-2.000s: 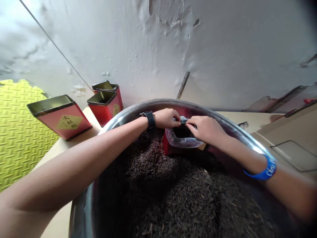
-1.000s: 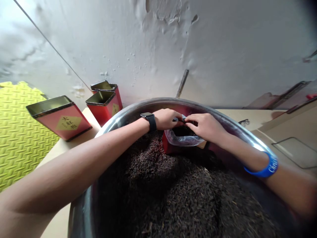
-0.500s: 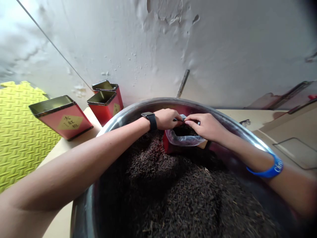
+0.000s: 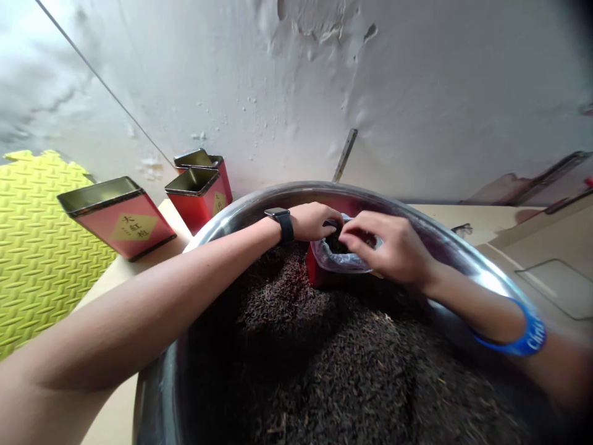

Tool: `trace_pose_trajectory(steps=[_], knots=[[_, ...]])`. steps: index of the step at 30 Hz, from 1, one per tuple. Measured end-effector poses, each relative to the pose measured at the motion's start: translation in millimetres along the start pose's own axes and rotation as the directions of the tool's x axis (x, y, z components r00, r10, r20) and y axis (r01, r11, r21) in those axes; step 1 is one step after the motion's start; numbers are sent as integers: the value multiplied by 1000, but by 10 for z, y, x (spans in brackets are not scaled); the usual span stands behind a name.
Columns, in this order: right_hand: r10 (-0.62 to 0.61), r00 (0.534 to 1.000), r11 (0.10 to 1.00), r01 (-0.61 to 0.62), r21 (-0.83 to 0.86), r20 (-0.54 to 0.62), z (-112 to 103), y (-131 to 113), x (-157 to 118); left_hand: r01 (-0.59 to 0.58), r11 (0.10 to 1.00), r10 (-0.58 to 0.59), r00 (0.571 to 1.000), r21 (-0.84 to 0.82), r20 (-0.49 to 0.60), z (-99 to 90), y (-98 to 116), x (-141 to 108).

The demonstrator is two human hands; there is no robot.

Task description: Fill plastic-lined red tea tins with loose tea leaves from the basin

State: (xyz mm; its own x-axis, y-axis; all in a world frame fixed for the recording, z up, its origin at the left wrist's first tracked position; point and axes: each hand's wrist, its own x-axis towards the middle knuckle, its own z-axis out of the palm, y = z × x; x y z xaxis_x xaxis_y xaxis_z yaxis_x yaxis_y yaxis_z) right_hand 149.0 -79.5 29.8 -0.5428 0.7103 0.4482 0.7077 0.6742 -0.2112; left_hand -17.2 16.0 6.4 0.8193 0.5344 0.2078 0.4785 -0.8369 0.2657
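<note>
A red tin [image 4: 316, 270] lined with a clear plastic bag [image 4: 340, 262] stands in a large metal basin [image 4: 296, 190] of dark loose tea leaves [image 4: 352, 371]. Dark leaves also show inside the bag. My left hand [image 4: 316, 221], with a black watch at the wrist, has its fingers closed on the bag's left rear rim. Over the bag's right side is my right hand [image 4: 386, 247], thumb and fingers bent together; whether anything is between them is too small to tell. A blue band circles the right wrist.
Three open red tins stand left of the basin: one large tin [image 4: 123, 225] in front and two by the wall, the nearer one [image 4: 194, 201] showing a yellow label. A yellow foam mat [image 4: 41, 247] lies far left. The peeling wall [image 4: 208, 74] rises behind the basin.
My right hand has moved away from my left, toward me and over the bag's right part. My left hand has stayed at the rim.
</note>
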Motion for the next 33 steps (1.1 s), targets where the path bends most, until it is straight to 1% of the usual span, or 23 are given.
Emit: trace_pose_trajectory(steps=[1,2,3,4,5,6,7,9,10,11,13,15,18,20,21,24,25,26,27,28,30,33], knots=[[-85,993,994,79,79,82,32,-110,-30,5,1000,-5,1000,-3,-1,1,3,-1],[-187,965,975,159,156,186,86,-208,-67,12,1000,-12,1000,-5,-4,3,5,-2],[-283,911,950,222,221,301,164,-286,-111,14,1000,-14,1000,-3,-4,6,5,-2],[-365,840,924,273,268,401,259,-337,-160,13,1000,-13,1000,1,-5,9,5,-2],[-411,771,908,299,293,487,367,-359,-212,10,1000,-9,1000,5,-6,13,4,-2],[-415,723,908,295,296,552,477,-354,-265,6,1000,-6,1000,8,-7,15,2,-2],[-388,693,920,261,291,607,582,-328,-316,3,1000,-3,1000,11,-5,16,0,-2],[-294,639,953,140,268,711,743,-249,-398,4,1000,-4,1000,14,4,15,-4,-3],[-252,616,963,83,256,746,790,-215,-425,7,1000,-7,1000,14,9,13,-6,-3],[-222,599,968,42,247,769,815,-193,-441,9,1000,-9,1000,13,14,11,-9,-3],[-203,588,970,13,242,783,807,-191,-444,7,1000,-7,1000,7,22,5,-15,-2],[-223,576,966,23,257,786,751,-232,-420,6,1000,-6,1000,0,28,1,-22,0],[-267,541,956,43,290,798,642,-303,-374,11,1000,-11,999,-5,34,-4,-27,2],[-275,519,954,46,295,810,579,-328,-352,15,1000,-15,999,-5,39,-6,-26,0],[-278,495,955,46,294,823,554,-333,-343,15,1000,-15,999,-4,43,-7,-23,-3],[-296,394,953,62,296,870,512,-336,-322,17,1000,-16,999,-19,42,-7,-13,-16],[-300,369,953,73,295,879,505,-338,-314,17,999,-16,999,-32,33,-7,-11,-20],[-305,359,952,88,293,882,497,-343,-305,16,999,-15,1000,-49,17,-6,-11,-24],[-312,367,950,106,294,876,485,-351,-292,16,998,-16,1000,-65,5,-6,-13,-25],[-320,391,947,127,293,863,467,-363,-277,20,997,-19,1000,-77,5,-7,-18,-25],[-339,460,941,166,296,820,406,-400,-238,33,995,-29,999,-97,38,-20,-35,-22],[-339,592,940,175,294,731,253,-464,-161,56,984,-32,990,-169,139,-70,-64,-20]])
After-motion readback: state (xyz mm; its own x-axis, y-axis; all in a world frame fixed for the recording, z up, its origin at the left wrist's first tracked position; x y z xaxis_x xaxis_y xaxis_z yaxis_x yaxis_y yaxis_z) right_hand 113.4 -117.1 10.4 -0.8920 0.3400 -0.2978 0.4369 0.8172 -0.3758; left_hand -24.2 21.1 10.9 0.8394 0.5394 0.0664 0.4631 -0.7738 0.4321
